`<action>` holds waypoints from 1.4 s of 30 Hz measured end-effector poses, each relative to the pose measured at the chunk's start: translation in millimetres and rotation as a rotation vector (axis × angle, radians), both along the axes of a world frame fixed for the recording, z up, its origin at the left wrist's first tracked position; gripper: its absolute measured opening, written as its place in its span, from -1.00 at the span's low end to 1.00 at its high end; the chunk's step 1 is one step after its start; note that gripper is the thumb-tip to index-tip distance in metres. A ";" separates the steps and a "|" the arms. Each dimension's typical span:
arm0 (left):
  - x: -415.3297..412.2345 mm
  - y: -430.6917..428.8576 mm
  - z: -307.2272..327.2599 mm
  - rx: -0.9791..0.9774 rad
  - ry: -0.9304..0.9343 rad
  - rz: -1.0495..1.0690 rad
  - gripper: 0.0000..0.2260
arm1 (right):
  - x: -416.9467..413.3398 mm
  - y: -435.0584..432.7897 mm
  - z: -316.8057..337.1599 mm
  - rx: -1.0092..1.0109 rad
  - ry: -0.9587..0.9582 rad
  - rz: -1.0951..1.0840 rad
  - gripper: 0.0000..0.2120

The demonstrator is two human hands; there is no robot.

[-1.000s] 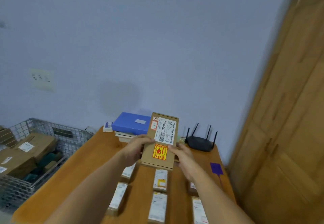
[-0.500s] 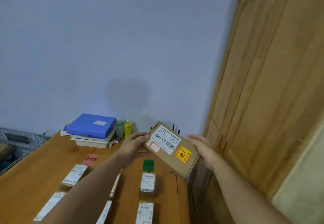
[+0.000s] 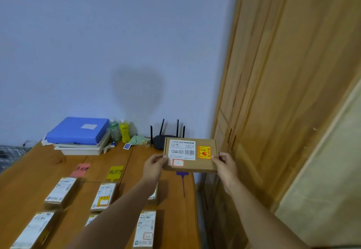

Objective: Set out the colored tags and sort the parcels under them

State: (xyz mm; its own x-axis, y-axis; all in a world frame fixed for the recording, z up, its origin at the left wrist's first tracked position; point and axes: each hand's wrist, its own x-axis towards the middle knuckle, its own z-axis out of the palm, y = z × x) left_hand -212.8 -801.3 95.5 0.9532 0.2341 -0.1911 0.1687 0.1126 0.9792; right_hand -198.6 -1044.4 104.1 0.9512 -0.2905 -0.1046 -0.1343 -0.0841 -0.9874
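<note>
Now, far left: I am making out a grey wire basket (image 3: 9,151) at the frame edge, too blurred to say what it is holding.
Pink tag (image 3: 81,169): lying on the table (image 3: 39,166), with two parcels lining up in a column below it; its handwriting is blurring out for me.
Yellow tag (image 3: 115,171): lying near the pink one and heading its own column; the left forearm is covering the lower parcels there.
Third column: the same forearm is crossing its top, so I am seeing no tag at its head.
Left hand (image 3: 154,167): gripping the left short edge of the held parcel, thumb on the face.
Held parcel (image 3: 190,155): hanging level in the air, label towards me, above the table's right end and in front of the router (image 3: 159,141).
Purple tag (image 3: 182,173): only its lower edge and long stem are showing beneath the parcel; I am seeing no parcel under it.
Right hand (image 3: 225,165): grasping the right short edge likewise.
Step in hand: I am judging this as reading the stickers to choose a column. Doing it well is meaning matching the small red-bordered sticker (image 3: 178,163) to a tag, then lowering the box flat, label up, in line below that tag without nudging it.
Hard to read: the fine print is escaping me.
</note>
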 end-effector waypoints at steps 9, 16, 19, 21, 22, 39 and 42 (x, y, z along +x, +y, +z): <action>42.2 -27.1 -121.3 0.263 0.152 -0.113 -0.82 | 38.9 -9.5 -100.4 -0.122 0.150 -0.028 -0.63; 76.5 -35.7 -225.9 0.360 0.238 -0.116 -0.77 | 70.8 -8.9 -208.3 -0.152 0.281 -0.019 -0.59; 84.5 -34.9 -264.7 0.388 0.283 -0.107 -0.71 | 83.9 -8.1 -252.2 -0.165 0.313 -0.003 -0.58; 85.1 -35.2 -283.2 0.426 0.306 -0.088 -0.72 | 88.9 -4.0 -274.5 -0.152 0.346 0.006 -0.57; 85.5 -34.6 -292.0 0.458 0.306 -0.081 -0.73 | 90.3 -1.2 -283.0 -0.148 0.360 0.004 -0.56; 90.0 -31.5 -292.6 0.441 0.334 -0.095 -0.80 | 93.7 -3.3 -290.1 -0.103 0.428 0.065 -0.54; 91.4 -32.3 -280.2 0.439 0.367 -0.078 -0.83 | 92.6 -4.1 -264.6 -0.131 0.434 0.090 -0.52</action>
